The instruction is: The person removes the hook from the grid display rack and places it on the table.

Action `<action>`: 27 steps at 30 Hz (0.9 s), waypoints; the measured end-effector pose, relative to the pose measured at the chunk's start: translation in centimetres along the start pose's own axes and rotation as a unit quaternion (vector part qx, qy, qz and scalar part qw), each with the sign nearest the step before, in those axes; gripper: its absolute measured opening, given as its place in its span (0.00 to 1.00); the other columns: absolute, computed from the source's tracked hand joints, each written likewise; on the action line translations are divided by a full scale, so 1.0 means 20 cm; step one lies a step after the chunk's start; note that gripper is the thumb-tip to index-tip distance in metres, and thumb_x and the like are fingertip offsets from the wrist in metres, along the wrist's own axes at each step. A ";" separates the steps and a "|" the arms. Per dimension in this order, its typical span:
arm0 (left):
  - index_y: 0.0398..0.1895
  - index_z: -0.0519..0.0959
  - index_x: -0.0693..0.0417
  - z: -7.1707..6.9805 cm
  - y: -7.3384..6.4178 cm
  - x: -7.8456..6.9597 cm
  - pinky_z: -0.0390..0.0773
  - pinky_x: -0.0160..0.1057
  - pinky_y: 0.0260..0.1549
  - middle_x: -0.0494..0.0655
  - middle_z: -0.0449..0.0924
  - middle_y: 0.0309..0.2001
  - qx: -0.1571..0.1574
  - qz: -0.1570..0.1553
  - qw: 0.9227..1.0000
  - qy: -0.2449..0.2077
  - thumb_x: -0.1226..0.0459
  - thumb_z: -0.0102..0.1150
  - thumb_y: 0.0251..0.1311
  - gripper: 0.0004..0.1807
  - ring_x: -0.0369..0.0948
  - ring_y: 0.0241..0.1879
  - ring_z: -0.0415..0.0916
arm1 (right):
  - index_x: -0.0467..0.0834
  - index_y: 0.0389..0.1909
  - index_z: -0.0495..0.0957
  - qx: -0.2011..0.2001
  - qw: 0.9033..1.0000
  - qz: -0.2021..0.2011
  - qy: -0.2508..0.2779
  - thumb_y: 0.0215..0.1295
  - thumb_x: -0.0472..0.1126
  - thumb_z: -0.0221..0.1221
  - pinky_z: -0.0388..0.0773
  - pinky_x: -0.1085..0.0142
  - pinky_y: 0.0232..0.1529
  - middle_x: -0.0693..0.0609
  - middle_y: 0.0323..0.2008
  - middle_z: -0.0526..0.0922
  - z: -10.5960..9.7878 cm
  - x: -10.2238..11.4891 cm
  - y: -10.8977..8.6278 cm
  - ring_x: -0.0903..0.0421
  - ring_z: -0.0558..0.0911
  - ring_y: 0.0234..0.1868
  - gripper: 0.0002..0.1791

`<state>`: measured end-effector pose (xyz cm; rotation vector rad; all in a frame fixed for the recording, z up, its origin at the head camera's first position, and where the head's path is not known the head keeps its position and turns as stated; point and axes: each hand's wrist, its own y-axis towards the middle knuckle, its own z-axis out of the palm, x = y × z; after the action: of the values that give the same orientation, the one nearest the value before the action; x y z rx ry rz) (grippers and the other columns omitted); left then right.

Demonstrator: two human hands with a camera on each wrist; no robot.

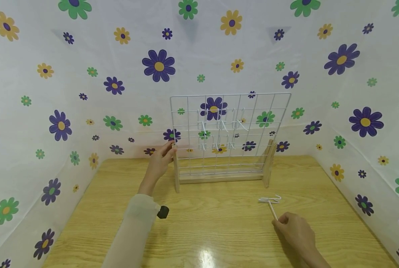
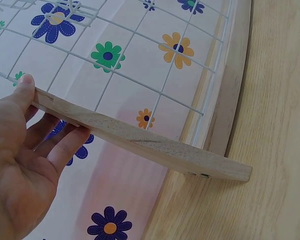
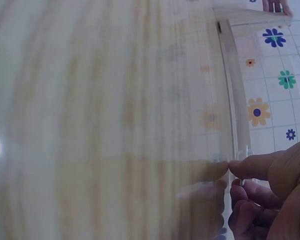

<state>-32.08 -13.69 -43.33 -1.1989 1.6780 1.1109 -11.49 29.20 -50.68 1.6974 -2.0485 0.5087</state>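
A white wire grid rack (image 1: 231,95) stands upright in a wooden base (image 1: 221,179), with several white hooks (image 1: 222,124) hung in two rows. At its left end my left hand (image 1: 158,162) grips the top of the wooden upright (image 2: 140,140), the thumb resting by the wire edge in the left wrist view. To the right, in front of the rack, my right hand (image 1: 296,230) pinches the stem of a loose white wire hook (image 1: 272,210) between thumb and fingers. In the right wrist view the fingers (image 3: 260,166) mostly hide that hook.
Beneath everything is a wood-grain table (image 1: 199,219). White sheets with printed flowers (image 1: 158,66) enclose the back and both sides. The rack's right wooden upright (image 1: 269,163) stands behind the loose hook. A black knob-like piece (image 1: 163,212) sits by the left sleeve.
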 end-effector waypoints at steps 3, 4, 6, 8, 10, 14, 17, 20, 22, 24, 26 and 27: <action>0.79 0.65 0.52 0.00 0.00 0.00 0.82 0.45 0.58 0.57 0.67 0.74 0.000 0.001 1.000 0.001 0.50 0.52 0.78 0.32 0.55 0.67 0.73 | 0.39 0.33 0.86 0.001 1.000 0.000 -0.003 0.65 0.47 0.68 0.65 0.70 0.13 0.56 0.21 0.78 0.00 0.00 0.00 0.57 0.69 0.18 0.13; 0.79 0.65 0.52 0.00 0.00 0.00 0.82 0.45 0.58 0.57 0.67 0.74 0.001 0.001 1.000 0.000 0.50 0.52 0.79 0.31 0.55 0.67 0.73 | 0.39 0.33 0.86 0.002 1.000 0.001 -0.003 0.65 0.47 0.68 0.64 0.70 0.13 0.56 0.20 0.77 0.00 0.00 0.00 0.57 0.68 0.18 0.13; 0.79 0.65 0.52 0.00 0.00 0.00 0.82 0.45 0.58 0.56 0.66 0.75 0.001 0.002 1.000 -0.001 0.51 0.51 0.79 0.31 0.55 0.67 0.73 | 0.40 0.32 0.86 0.002 1.000 0.001 -0.003 0.65 0.48 0.68 0.64 0.69 0.14 0.56 0.20 0.77 0.00 0.00 -0.01 0.57 0.68 0.18 0.13; 0.79 0.65 0.53 0.00 0.00 0.00 0.82 0.45 0.58 0.56 0.67 0.75 0.001 0.002 1.000 -0.002 0.51 0.51 0.79 0.31 0.55 0.67 0.72 | 0.40 0.32 0.86 0.002 1.000 0.001 -0.003 0.65 0.48 0.68 0.64 0.69 0.14 0.56 0.20 0.76 0.00 0.00 -0.01 0.57 0.67 0.19 0.14; 0.79 0.65 0.53 0.00 0.00 -0.01 0.82 0.44 0.58 0.56 0.67 0.75 0.002 0.001 1.000 -0.006 0.52 0.51 0.79 0.31 0.55 0.67 0.72 | 0.40 0.32 0.86 0.003 1.000 0.001 -0.005 0.65 0.49 0.69 0.62 0.71 0.13 0.56 0.18 0.75 0.00 0.00 -0.01 0.57 0.66 0.18 0.14; 0.79 0.65 0.53 0.00 0.01 -0.01 0.82 0.45 0.59 0.56 0.66 0.75 0.002 -0.003 1.000 -0.013 0.52 0.52 0.79 0.31 0.56 0.68 0.72 | 0.40 0.32 0.86 0.000 1.000 0.000 -0.007 0.65 0.48 0.69 0.61 0.72 0.13 0.56 0.18 0.74 0.00 0.00 0.00 0.58 0.65 0.17 0.14; 0.79 0.65 0.52 0.00 0.01 0.00 0.82 0.45 0.59 0.56 0.65 0.75 0.003 -0.007 1.000 -0.016 0.52 0.52 0.79 0.31 0.56 0.68 0.71 | 0.41 0.32 0.86 -0.001 1.000 -0.002 -0.006 0.64 0.48 0.69 0.60 0.72 0.13 0.56 0.17 0.74 0.00 0.00 0.00 0.58 0.65 0.17 0.13; 0.79 0.64 0.51 0.00 0.01 0.00 0.81 0.45 0.60 0.55 0.65 0.76 0.004 -0.009 1.000 -0.021 0.52 0.52 0.78 0.31 0.55 0.69 0.70 | 0.41 0.32 0.86 0.001 1.000 0.000 -0.003 0.64 0.48 0.69 0.61 0.71 0.13 0.56 0.19 0.75 0.00 0.00 -0.01 0.58 0.65 0.17 0.13; 0.79 0.64 0.50 0.00 0.01 0.00 0.80 0.46 0.61 0.55 0.65 0.76 0.006 -0.010 1.000 -0.025 0.52 0.52 0.79 0.31 0.56 0.69 0.70 | 0.40 0.32 0.86 0.003 1.000 0.002 -0.002 0.64 0.48 0.69 0.63 0.70 0.14 0.56 0.20 0.77 0.00 0.00 0.00 0.57 0.67 0.18 0.13; 0.80 0.64 0.50 0.00 0.01 0.00 0.80 0.47 0.62 0.55 0.65 0.76 0.007 -0.010 1.000 -0.026 0.53 0.52 0.79 0.31 0.56 0.69 0.70 | 0.41 0.33 0.86 0.004 1.000 0.006 -0.001 0.64 0.47 0.69 0.65 0.69 0.15 0.56 0.22 0.79 0.00 0.00 0.00 0.57 0.69 0.19 0.12; 0.80 0.64 0.50 0.00 0.01 0.00 0.80 0.46 0.61 0.56 0.66 0.75 0.007 -0.012 1.000 -0.024 0.53 0.52 0.79 0.31 0.55 0.69 0.70 | 0.41 0.33 0.86 0.003 1.000 0.009 -0.001 0.64 0.47 0.68 0.67 0.67 0.16 0.55 0.23 0.81 0.00 0.00 0.00 0.56 0.72 0.20 0.12; 0.80 0.64 0.50 0.00 0.01 0.00 0.80 0.45 0.61 0.56 0.66 0.75 0.007 -0.013 1.000 -0.024 0.52 0.52 0.79 0.31 0.55 0.69 0.70 | 0.41 0.33 0.86 0.004 1.000 0.011 0.000 0.64 0.47 0.68 0.68 0.66 0.16 0.54 0.24 0.82 0.00 -0.01 0.01 0.56 0.72 0.21 0.11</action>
<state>-32.30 -13.63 -43.29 -1.1737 1.6269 1.1027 -11.58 29.30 -50.78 1.6820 -2.0694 0.5234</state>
